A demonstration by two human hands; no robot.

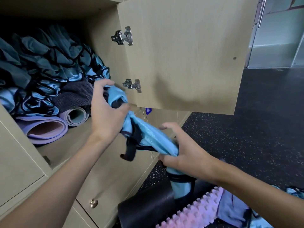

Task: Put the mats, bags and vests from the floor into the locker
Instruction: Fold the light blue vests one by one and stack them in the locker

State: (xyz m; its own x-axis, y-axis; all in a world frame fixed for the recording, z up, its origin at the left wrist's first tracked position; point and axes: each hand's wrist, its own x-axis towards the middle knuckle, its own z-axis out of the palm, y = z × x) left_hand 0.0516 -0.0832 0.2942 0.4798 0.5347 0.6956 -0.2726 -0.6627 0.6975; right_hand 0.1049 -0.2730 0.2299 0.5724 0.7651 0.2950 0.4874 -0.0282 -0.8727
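Both hands grip one light-blue vest with black trim, stretched between them just outside the open locker: the left hand is closed around its upper end at the locker's mouth, fingers curled tight over bunched cloth, and the right hand pinches the lower end at about four o'clock from the left, thumb under and fingers partly spread above. More blue cloth hangs below the right hand toward the floor. The likely trouble is a snag: a loose black strap dangles under the vest and could catch on the locker's front edge or on the lower hinge, which sits just at one o'clock from the left hand. The pile of vests already inside fills the compartment from nine to twelve o'clock and slopes forward, so pushing another one in could tip it out. Two rolled mats lie beneath that pile at the shelf front. The open door stands at one o'clock, narrowing the approach from the right. At five o'clock on the floor lie a black roller, a pink studded mat and further blue vests, still to be stowed.
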